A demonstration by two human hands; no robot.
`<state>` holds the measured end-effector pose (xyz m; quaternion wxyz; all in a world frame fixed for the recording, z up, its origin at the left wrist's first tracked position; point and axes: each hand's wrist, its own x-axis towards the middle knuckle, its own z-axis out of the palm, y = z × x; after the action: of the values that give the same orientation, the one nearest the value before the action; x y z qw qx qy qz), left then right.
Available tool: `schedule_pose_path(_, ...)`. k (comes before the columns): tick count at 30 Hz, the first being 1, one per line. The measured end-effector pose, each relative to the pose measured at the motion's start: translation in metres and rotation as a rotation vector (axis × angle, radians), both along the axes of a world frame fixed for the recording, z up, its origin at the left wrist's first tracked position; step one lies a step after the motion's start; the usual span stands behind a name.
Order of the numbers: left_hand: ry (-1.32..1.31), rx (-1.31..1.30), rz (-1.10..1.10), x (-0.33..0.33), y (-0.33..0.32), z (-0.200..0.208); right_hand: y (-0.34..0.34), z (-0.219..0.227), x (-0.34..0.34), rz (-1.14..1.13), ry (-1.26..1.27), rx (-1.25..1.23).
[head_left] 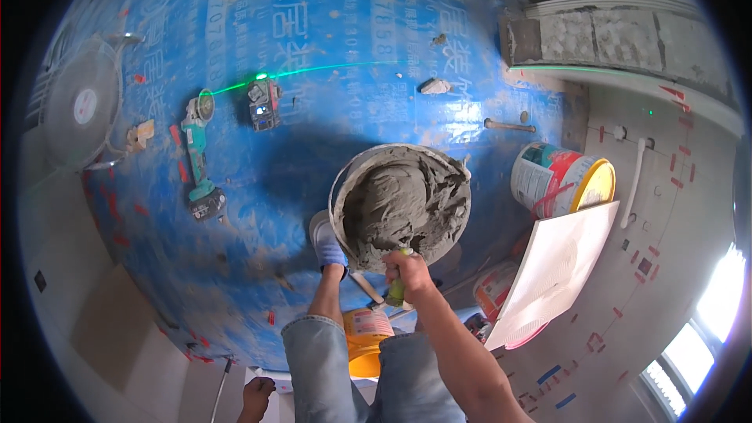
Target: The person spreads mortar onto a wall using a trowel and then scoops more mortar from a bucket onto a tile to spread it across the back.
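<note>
In front of me a round bucket [338, 207] is filled almost to its rim with wet grey mortar [399, 192]. My right hand [410, 276] is closed round the green handle of a trowel [396, 291] at the bucket's near edge. The trowel's blade cannot be made out against the mortar. Low on the left hangs my left hand [257, 396], fingers curled in, with nothing visible in it and well apart from the bucket. My shod left foot [327, 244] stands against the bucket's left side.
On the blue floor sheeting lie a teal angle grinder [197, 153], a laser level [264, 103] casting a green line, and a hammer [509, 125]. A paint bucket [552, 178] and a tile [558, 266] stand right; a yellow bucket [366, 333] sits between my legs. A fan [82, 106] stands left.
</note>
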<state>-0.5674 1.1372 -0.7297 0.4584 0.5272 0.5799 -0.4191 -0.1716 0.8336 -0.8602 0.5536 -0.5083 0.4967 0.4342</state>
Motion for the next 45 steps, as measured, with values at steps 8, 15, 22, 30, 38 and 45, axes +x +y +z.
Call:
schedule_pose_path(8, 0.033, 0.044, 0.002, 0.002, 0.028, -0.007, -0.03, 0.021, 0.044, 0.977, -0.059, -0.239)
schedule_pose_path(15, -0.033, 0.0, -0.119, 0.037, 0.016, -0.008, -0.049, 0.013, 0.043, 1.247, -0.391, -0.508)
schedule_pose_path(22, 0.018, 0.03, -0.01, 0.037, 0.012, -0.009, -0.005, -0.002, 0.011, 0.293, -0.286, -0.065)
schedule_pose_path(30, 0.025, 0.057, -0.18, 0.032, 0.012, 0.01, -0.033, 0.02, 0.026, 0.907, -0.454, -0.393)
schedule_pose_path(38, -0.042, 0.107, -0.19, 0.039, 0.0, 0.005, -0.051, 0.004, 0.001, 0.867, -0.688, -0.359)
schedule_pose_path(45, -0.077, 0.152, -0.216, 0.063, -0.018, 0.011, -0.075, 0.052, -0.002, 0.697, -0.672, -0.002)
